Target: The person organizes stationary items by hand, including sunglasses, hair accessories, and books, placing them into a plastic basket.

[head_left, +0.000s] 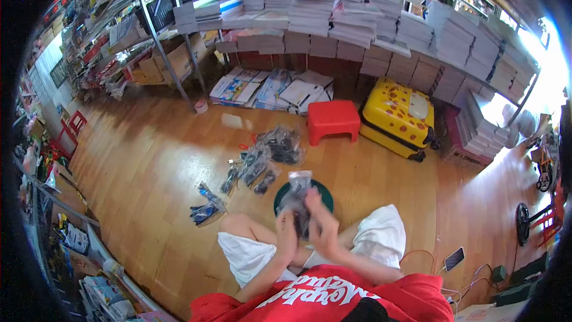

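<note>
Between my two hands is a clear plastic bag (300,180) with something dark inside, whose kind I cannot make out. My left hand (286,232) is closed round the bag's lower left side. My right hand (322,222) grips its right side, the fingers somewhat blurred. Below the bag shows a round dark green thing (280,194), mostly hidden by the hands. On the floor to the left lie several similar clear bags (280,143) with dark contents. A separate bag with blue and black contents (206,207) lies nearer my left knee.
A red plastic stool (333,116) and a yellow spotted suitcase (398,116) stand ahead. Stacks of paper or books (313,15) fill the shelf behind. A roll of tape (201,107) lies by the shelf leg. A phone (454,259) and cables lie at the right.
</note>
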A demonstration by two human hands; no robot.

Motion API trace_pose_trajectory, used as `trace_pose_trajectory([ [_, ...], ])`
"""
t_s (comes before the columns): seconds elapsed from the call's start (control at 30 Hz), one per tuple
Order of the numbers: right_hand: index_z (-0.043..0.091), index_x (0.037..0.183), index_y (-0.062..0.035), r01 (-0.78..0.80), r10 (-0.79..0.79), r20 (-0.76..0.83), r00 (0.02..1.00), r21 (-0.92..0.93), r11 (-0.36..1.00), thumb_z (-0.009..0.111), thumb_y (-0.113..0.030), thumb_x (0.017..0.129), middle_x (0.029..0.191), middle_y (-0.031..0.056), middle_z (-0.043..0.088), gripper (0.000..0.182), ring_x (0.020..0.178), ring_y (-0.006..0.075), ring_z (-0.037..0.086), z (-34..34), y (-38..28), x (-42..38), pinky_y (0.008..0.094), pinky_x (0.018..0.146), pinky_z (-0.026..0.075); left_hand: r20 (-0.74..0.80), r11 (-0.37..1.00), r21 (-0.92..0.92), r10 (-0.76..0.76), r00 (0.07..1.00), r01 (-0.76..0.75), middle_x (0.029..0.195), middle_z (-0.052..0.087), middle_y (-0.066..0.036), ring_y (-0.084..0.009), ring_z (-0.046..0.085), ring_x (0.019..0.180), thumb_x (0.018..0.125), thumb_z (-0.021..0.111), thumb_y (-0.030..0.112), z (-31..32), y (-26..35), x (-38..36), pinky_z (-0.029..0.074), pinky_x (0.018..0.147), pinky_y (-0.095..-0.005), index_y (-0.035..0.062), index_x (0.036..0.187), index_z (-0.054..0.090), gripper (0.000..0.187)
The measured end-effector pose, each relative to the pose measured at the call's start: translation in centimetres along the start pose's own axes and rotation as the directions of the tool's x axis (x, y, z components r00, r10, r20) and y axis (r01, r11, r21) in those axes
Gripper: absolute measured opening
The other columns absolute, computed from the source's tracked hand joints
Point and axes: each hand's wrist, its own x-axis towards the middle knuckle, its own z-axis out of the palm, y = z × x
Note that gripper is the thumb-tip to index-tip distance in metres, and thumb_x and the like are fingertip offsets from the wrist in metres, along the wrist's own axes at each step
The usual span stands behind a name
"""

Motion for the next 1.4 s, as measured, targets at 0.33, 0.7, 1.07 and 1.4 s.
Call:
trace_pose_trajectory([
  [0.33, 0.043, 0.122, 0.0029, -0.489, 0.417, 0.256, 0.872, 0.442, 0.752, 0.057, -0.018, 0.088, 0.110, 0.0094, 0.058, 0.042, 0.098, 0.0120, 0.052, -1.4, 0.9, 1.2, 0.0265, 0.088, 0.040, 0.356, 0.970, 0.071, 0.195, 0.914, -0.234, 0.143, 0.026, -0.011, -0.0222, 0.021, 0.133, 0.092, 0.011, 0.057, 2.6, 1.3, -1.6, 0.012, 0.109, -0.0331, -0.0010, 0.139, 0.021, 0.075],
  [0.7, 0.057, 0.104, 0.0036, -0.914, 0.018, 0.944, 0.328, 0.322, -0.248, 0.055, -0.039, 0.087, 0.068, 0.0109, 0.062, 0.045, 0.052, 0.0135, 0.058, -5.5, 1.2, 0.1, 0.0244, 0.049, 0.048, 0.578, 0.918, 0.355, -0.067, 0.813, -0.177, 0.123, 0.050, -0.017, -0.0238, 0.047, 0.115, 0.094, 0.043, 0.021, 1.4, 7.6, 1.5, 0.033, 0.099, -0.0328, -0.0079, 0.119, 0.048, 0.038],
  [1.07, 0.061, 0.100, 0.0026, -0.708, 0.630, 0.324, 0.706, 0.338, 0.620, 0.044, -0.036, 0.094, 0.072, 0.0071, 0.063, 0.043, 0.058, 0.0101, 0.057, -10.8, 2.4, 3.2, 0.0220, 0.051, 0.044, 0.271, 0.999, 0.013, -0.047, 0.961, 0.045, 0.111, 0.057, -0.013, -0.0190, 0.057, 0.100, 0.095, 0.039, 0.038, 0.5, 7.5, 3.8, 0.042, 0.093, -0.0408, -0.0004, 0.123, 0.045, 0.048],
  [1.4, 0.049, 0.121, -0.0018, 0.149, -0.113, 0.178, 0.978, -0.205, 0.967, 0.053, -0.008, 0.073, 0.127, 0.0141, 0.047, 0.048, 0.125, 0.0321, 0.037, -0.7, 0.2, 2.2, 0.0505, 0.106, 0.019, 0.386, 0.929, -0.352, 0.032, 0.922, 0.116, 0.136, 0.038, -0.005, -0.0192, 0.034, 0.126, 0.094, 0.038, 0.041, 3.3, -0.2, 0.6, 0.029, 0.104, -0.0366, 0.0130, 0.137, 0.029, 0.052],
])
